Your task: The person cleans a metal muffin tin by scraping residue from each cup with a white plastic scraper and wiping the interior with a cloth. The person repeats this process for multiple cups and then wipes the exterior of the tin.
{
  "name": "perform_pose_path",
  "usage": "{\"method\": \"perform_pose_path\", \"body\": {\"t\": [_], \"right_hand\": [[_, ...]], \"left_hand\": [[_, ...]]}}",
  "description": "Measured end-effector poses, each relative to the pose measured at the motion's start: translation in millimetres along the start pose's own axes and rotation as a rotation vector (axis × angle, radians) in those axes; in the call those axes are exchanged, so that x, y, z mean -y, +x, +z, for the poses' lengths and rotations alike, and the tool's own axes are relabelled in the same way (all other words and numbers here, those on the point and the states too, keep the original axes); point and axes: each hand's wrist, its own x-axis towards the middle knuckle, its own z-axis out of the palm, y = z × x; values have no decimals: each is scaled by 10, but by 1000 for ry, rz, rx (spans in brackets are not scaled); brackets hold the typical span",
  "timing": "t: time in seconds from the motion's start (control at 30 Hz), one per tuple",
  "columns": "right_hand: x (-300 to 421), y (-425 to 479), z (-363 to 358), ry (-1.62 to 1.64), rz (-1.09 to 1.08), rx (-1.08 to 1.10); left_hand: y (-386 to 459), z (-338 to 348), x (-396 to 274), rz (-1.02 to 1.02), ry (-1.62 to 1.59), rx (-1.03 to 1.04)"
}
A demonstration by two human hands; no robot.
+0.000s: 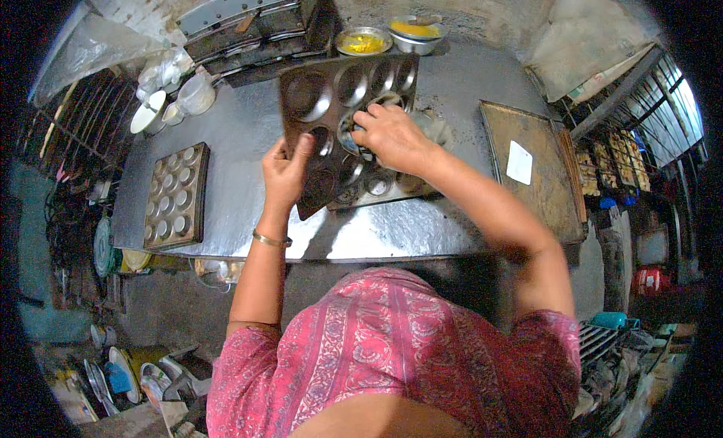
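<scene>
My left hand [288, 169] grips the near left edge of a dark metal muffin tin [338, 113], thumb on its upper face. The tin is held tilted above the table, its round cups facing me. Bunched in my right hand [392, 133] is a cloth [353, 136], pressed against the cups near the tin's right side. Partly hidden beneath lies another muffin tin [377, 186], resting on the metal tabletop [243, 155]. To the left, a muffin tin with white-bottomed cups [176, 195] stands apart from both hands.
Along the back are a metal dish of yellow stuff [364, 41] and a bowl with more yellow [417, 36]. A flat baking tray [534, 184] with a white card-like piece [519, 162] lies at right. A plastic jug [196, 93] and a white bowl [148, 112] stand at back left.
</scene>
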Motion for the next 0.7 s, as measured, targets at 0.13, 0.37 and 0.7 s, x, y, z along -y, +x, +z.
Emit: {"method": "perform_pose_path", "body": {"t": [0.13,0.37,0.7], "right_hand": [[75,140,-111,-211,78,-36],[277,223,68,534,686,-183],[756,515,191,472,431,-189]], "left_hand": [[198,-94,-73,-86,-104,17],[204,-34,-12,39,-301,-123],[303,-45,257,33,-297,-68]]}}
